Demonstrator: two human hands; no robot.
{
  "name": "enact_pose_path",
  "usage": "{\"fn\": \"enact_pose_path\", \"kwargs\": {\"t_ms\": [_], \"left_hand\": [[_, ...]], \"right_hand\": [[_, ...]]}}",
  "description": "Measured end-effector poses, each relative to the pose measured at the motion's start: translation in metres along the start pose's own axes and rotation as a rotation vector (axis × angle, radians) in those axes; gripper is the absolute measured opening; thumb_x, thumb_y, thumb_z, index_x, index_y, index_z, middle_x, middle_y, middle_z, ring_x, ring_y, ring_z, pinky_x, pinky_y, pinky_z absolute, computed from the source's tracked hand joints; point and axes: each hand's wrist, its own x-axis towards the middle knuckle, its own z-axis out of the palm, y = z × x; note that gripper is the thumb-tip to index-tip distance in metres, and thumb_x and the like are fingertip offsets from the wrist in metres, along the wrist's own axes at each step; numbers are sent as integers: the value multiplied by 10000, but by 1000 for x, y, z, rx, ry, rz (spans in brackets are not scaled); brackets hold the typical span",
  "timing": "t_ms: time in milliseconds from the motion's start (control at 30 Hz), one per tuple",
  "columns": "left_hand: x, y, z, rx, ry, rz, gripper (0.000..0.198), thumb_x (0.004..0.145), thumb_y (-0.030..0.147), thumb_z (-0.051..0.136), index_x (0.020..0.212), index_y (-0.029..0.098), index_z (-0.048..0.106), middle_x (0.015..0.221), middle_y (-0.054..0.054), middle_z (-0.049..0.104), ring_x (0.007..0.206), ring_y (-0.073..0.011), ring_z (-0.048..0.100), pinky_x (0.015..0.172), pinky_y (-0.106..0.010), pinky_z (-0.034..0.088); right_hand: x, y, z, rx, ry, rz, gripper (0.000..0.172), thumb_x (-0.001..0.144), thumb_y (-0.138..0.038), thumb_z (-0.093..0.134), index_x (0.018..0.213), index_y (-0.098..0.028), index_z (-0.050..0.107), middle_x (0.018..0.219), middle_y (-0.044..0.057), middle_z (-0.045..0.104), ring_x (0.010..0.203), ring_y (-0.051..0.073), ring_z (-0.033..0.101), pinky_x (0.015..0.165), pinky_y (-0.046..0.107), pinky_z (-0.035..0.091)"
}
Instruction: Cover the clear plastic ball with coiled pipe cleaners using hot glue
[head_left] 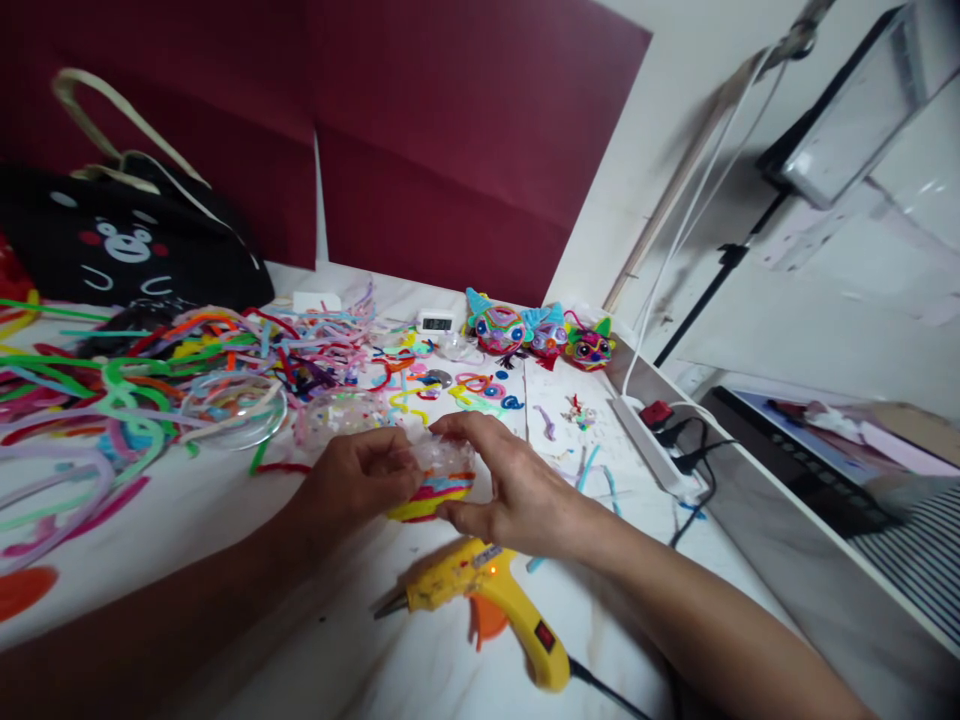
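Observation:
Between my hands is a clear plastic piece (444, 480), rounded in shape, with pink, yellow, blue and orange fuzzy strips along its lower part. My left hand (367, 475) pinches its left side, fingers pressed together. Curved around the right side, my right hand (517, 485) has its thumb low and its fingers over the top. A yellow hot glue gun (487, 590) lies just below the hands on the table, nozzle to the left, with a small light lit. Behind the left hand sits a clear plastic container (337, 412) with small coloured bits.
Pipe cleaners (135, 400) pile up at left, around a clear round dish (234, 410). Three decorated animal heads (501, 328) stand at the back near a small digital clock (436, 322). A power strip (656, 445) with cables runs along the right edge. A black bag (127, 245) stands back left.

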Motion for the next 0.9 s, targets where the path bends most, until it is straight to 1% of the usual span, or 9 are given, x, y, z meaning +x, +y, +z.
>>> {"fn": "enact_pose_path", "kwargs": {"t_ms": [100,167,300,433,533,633,800,900], "left_hand": [[1,0,1,-6,25,-12,241,586,321,772,588,182,574,540,50,537,515,-96,447,482,-206,340],[0,3,4,-21,50,-38,260,572,326,769,566,185,550,514,58,510,494,-88,419,465,-203,324],[-2,8,9,-112,81,-98,308,550,332,769,548,191,494,516,60,492,506,-93,433,480,-209,359],[-2,6,11,-185,61,-144,286,586,317,773,583,192,516,551,58,508,530,-100,458,495,-213,399],[-1,5,11,-231,33,-159,277,604,305,785,601,192,533,570,54,522,544,-107,480,494,-215,422],[0,6,10,-256,6,-178,297,584,311,816,602,190,546,573,50,535,555,-115,503,497,-219,442],[2,6,8,-243,-25,-199,294,609,344,833,659,184,592,629,33,584,604,-127,545,547,-227,474],[1,4,7,-259,-30,-181,271,604,302,821,642,187,578,615,38,570,584,-122,533,530,-226,458]], "right_hand": [[0,1,1,-29,-12,-21,632,749,-142,749,1328,-119,497,1267,151,617,1186,269,579,1027,431,468],[1,3,1,-50,-22,-42,653,763,-168,761,1350,-103,483,1278,164,608,1193,276,574,1039,437,461],[2,6,1,-89,-82,-38,771,747,-181,797,1413,-82,424,1303,185,584,1223,299,551,1074,454,439],[3,5,0,-138,-164,-18,869,743,-172,804,1473,-75,343,1357,206,533,1287,320,498,1110,470,414],[4,5,1,-171,-188,-25,898,741,-179,806,1485,-80,313,1387,208,498,1303,317,476,1124,469,405],[3,7,0,-167,-188,-36,913,734,-166,799,1491,-83,295,1386,204,485,1304,308,473,1124,455,413],[3,9,-3,-142,-161,-59,880,749,-180,773,1491,-147,300,1387,176,483,1314,295,474,1118,452,421],[2,8,-3,-151,-161,-81,864,745,-159,758,1485,-124,314,1389,193,489,1316,306,471,1116,460,418]]}}
